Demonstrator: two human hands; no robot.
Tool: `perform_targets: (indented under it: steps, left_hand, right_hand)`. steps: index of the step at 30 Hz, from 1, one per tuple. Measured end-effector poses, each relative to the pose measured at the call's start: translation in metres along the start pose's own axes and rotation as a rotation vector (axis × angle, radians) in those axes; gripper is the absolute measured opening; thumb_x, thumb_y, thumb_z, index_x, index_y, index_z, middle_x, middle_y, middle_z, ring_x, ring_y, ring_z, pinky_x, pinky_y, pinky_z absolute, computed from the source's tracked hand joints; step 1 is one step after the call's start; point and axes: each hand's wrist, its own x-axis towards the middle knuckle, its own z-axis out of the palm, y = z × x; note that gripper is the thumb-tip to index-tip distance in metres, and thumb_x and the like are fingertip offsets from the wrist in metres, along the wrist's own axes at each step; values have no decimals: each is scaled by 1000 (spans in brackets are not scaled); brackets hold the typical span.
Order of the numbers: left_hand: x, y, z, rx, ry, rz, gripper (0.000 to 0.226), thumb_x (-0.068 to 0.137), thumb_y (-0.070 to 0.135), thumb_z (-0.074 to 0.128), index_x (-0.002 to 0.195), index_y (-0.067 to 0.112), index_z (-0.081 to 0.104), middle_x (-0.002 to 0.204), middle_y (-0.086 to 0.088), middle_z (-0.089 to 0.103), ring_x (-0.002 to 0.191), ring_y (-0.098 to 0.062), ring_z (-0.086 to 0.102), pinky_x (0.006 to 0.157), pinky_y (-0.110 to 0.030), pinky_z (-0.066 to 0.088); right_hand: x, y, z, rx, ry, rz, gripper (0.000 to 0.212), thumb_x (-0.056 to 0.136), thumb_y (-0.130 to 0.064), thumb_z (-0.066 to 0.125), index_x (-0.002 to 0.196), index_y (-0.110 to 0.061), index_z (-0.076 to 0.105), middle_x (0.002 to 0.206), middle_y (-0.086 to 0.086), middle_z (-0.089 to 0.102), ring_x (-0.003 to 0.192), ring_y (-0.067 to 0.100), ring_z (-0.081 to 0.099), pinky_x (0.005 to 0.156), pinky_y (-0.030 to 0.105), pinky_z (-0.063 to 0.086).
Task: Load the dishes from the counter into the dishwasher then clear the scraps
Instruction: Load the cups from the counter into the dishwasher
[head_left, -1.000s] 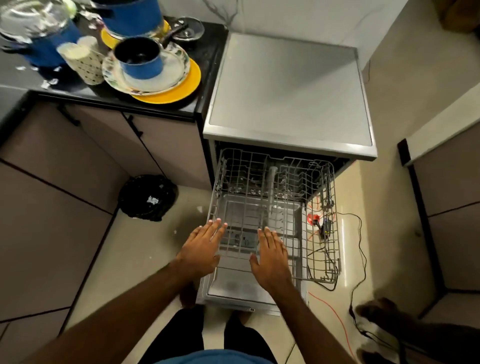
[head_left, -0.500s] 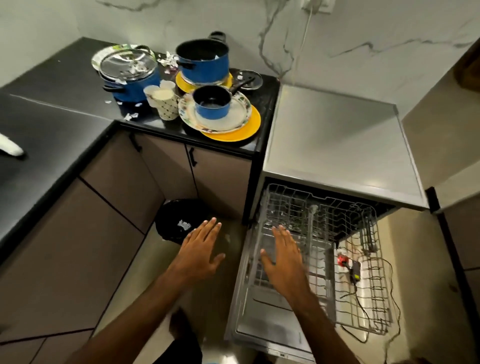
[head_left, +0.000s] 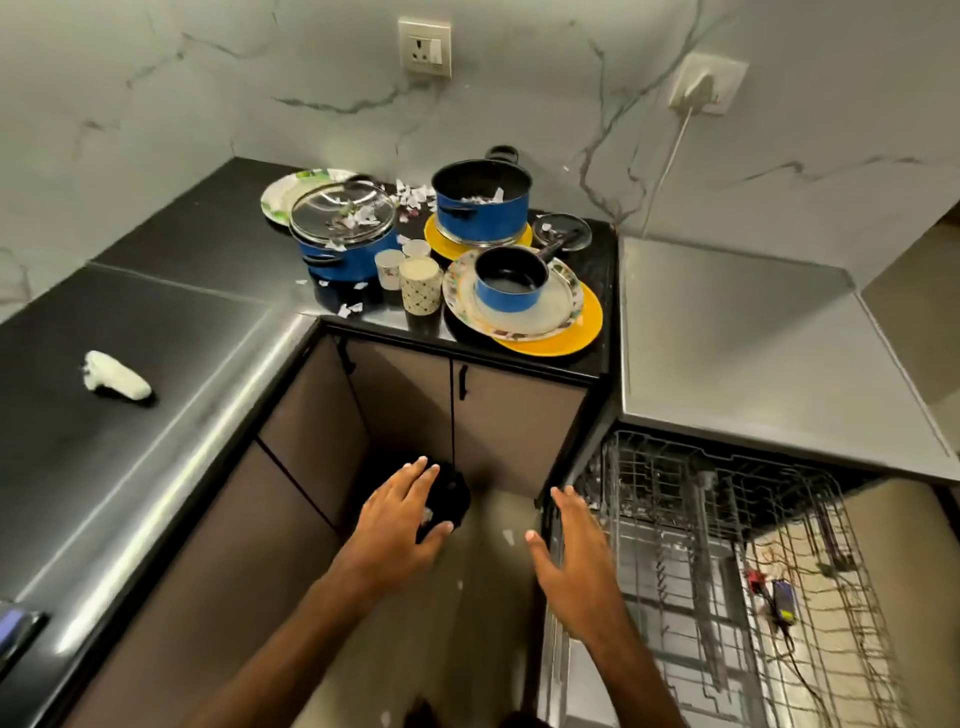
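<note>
The left grip and right grip hang flat-fingered and empty, the left above a black bin, the right just beside the pulled-out dishwasher rack. At the tabletop's back corner sit a lidded blue pot, an open blue pot, a saucepan on stacked plates, cups and paper scraps.

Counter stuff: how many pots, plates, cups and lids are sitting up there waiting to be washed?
Pots: 3, all blue
Plates: 4, with 2 yellow and 2 patterned
Cups: 3
Lids: 2, both glass
Total: 12
</note>
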Motion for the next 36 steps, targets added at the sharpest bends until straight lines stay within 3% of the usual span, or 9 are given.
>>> perform_targets:
  steps: [11, 20, 23, 27, 32, 36]
  left_hand:
    - [59, -10, -26, -89, -57, -26, 80, 97, 52, 56, 162, 30, 13, 168, 8, 9, 155, -15, 6, 125, -40, 15]
    - [190, -25, -62, -166, 15, -97, 83, 93, 50, 63, 160, 34, 17, 168, 9, 11, 154, -15, 11, 125, -40, 21]
    - [232, -30, -74, -224, 55, -162, 87, 91, 50, 67, 160, 33, 17, 168, 7, 12, 154, -15, 14, 125, -41, 23]
    - [288, -32, -84, -249, 171, -249, 100, 87, 45, 75, 161, 26, 11, 168, -1, 13, 154, -19, 14, 124, -40, 21]
    - [343, -38, -98, -292, 302, -354, 113, 82, 38, 81, 162, 21, 3, 168, -6, 8, 155, -22, 8, 125, -41, 15]
    - [376, -56, -104, -291, 300, -389, 116, 77, 41, 85, 161, 17, 9, 167, -9, 16, 153, -25, 17, 123, -41, 19]
  right_hand:
    - [82, -36, -8, 16, 8, -13, 70, 101, -41, 63, 162, -26, 33, 169, -3, 29, 156, 13, 24, 128, 39, 23]
    - [216, -62, -8, 93, -21, -77, 72, 99, -42, 65, 161, -31, 29, 168, -9, 30, 155, 9, 26, 127, 41, 27]
    - [251, -74, -19, 150, -9, -121, 69, 100, -43, 65, 160, -33, 32, 163, -15, 33, 148, 0, 26, 123, 32, 28]
    - [295, -76, -27, 169, -16, -151, 67, 100, -44, 65, 159, -34, 35, 158, -16, 39, 147, 1, 33, 120, 29, 35]
    - [326, -80, -29, 182, -39, -162, 65, 100, -38, 66, 157, -34, 37, 150, -20, 43, 139, -6, 37, 104, -3, 26]
    - [338, -85, -25, 205, -48, -144, 64, 100, -37, 66, 158, -30, 39, 151, -16, 47, 138, -6, 41, 105, -3, 28]
